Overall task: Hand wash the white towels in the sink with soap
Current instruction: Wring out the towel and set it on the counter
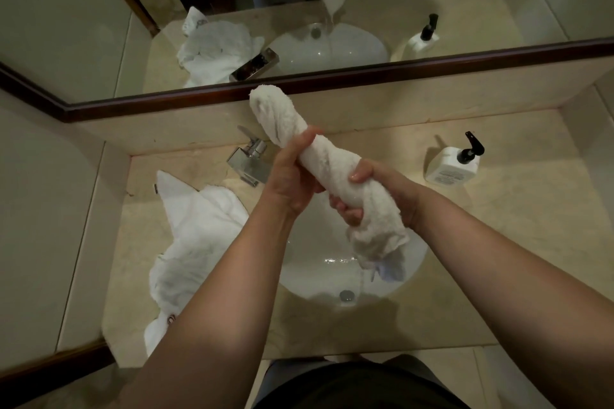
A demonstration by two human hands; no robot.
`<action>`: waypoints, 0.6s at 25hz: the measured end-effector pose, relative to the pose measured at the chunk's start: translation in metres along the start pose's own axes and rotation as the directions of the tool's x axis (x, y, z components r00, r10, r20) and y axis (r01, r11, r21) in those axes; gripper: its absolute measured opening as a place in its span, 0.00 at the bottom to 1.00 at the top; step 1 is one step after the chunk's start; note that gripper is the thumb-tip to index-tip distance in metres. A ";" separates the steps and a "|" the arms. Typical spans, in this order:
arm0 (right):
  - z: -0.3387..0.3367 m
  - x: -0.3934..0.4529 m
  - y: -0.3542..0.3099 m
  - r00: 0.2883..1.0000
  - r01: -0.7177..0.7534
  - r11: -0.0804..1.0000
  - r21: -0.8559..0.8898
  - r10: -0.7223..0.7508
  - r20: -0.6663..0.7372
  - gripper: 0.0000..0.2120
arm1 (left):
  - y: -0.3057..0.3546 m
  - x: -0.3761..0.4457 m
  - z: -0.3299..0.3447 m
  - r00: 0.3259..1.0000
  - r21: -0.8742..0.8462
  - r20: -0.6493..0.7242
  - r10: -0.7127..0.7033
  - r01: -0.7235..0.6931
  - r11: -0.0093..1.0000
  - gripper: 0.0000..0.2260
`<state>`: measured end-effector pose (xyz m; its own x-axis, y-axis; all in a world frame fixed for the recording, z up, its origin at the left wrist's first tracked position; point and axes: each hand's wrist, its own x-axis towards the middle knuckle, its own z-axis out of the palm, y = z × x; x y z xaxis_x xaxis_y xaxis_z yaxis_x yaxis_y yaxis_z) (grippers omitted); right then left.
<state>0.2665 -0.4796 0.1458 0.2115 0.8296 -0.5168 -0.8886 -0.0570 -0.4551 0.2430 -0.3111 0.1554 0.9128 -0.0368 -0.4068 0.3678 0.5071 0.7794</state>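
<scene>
Unreadably labelled, the soap bottle [451,165] stands aside while left hand [292,176] and right hand [368,196] grip the twisted towel [329,163].

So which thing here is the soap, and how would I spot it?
Start at the round white sink set in the beige counter. Look right and toward the mirror: the soap bottle stands alone on the counter, touching nothing. It is the only hard white container with a black pump; everything else white is towel, one wrung over the basin, the rest heaped on the left.

Nubby terry towel [319,159], glossy sink [332,279], chrome tap [247,161], seemingly marble counter [432,242]
</scene>
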 end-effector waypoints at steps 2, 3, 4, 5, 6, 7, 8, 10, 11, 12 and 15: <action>0.003 0.002 0.001 0.998 0.017 0.997 -0.070 -0.021 -0.052 0.33 | 0.004 0.003 0.007 1.000 -0.082 0.030 0.003 0.000 0.997 0.09; 0.006 0.002 0.000 0.993 0.050 0.990 -0.130 -0.063 -0.097 0.35 | 0.005 0.004 0.009 1.000 -0.119 0.024 0.007 -0.004 0.993 0.08; 0.010 0.002 -0.001 0.979 0.102 0.975 -0.198 -0.134 -0.153 0.36 | 0.005 0.004 0.012 1.000 -0.139 0.005 -0.002 0.003 0.990 0.08; 0.014 0.003 -0.002 0.954 0.149 0.959 -0.239 -0.204 -0.221 0.36 | 0.004 0.003 0.014 0.999 -0.150 -0.042 -0.026 0.019 0.989 0.07; 0.018 0.004 -0.002 0.918 0.179 0.949 -0.258 -0.256 -0.304 0.34 | 0.003 0.002 0.017 0.994 -0.171 -0.098 -0.055 0.038 0.985 0.08; 0.022 0.006 -0.001 0.871 0.197 0.935 -0.293 -0.304 -0.386 0.32 | 0.000 0.003 0.020 0.984 -0.206 -0.161 -0.078 0.044 0.978 0.10; 0.024 0.009 0.003 0.806 0.197 0.892 -0.407 -0.383 -0.450 0.27 | -0.003 0.004 0.022 0.970 -0.248 -0.224 -0.093 0.036 0.968 0.10; 0.019 0.019 0.013 0.673 0.101 0.639 -0.763 -0.609 -0.421 0.12 | -0.009 0.005 0.027 0.935 -0.312 -0.328 -0.132 0.024 0.950 0.10; 0.015 0.023 0.019 0.615 0.054 0.525 -0.849 -0.687 -0.386 0.09 | -0.012 0.005 0.028 0.918 -0.335 -0.366 -0.154 0.025 0.942 0.10; 0.011 0.027 0.025 0.575 0.013 0.457 -0.889 -0.731 -0.367 0.11 | -0.014 0.005 0.030 0.901 -0.354 -0.395 -0.178 0.030 0.935 0.11; 0.008 0.030 0.034 0.558 0.032 0.533 -0.845 -0.711 -0.428 0.18 | -0.023 0.006 0.030 0.851 -0.363 -0.474 -0.227 0.046 0.931 0.14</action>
<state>0.2388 -0.4521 0.1208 0.9241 0.2658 -0.2747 -0.1229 -0.4737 -0.8721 0.2454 -0.3488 0.1495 0.6085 0.2620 -0.7490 0.3203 0.7825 0.5339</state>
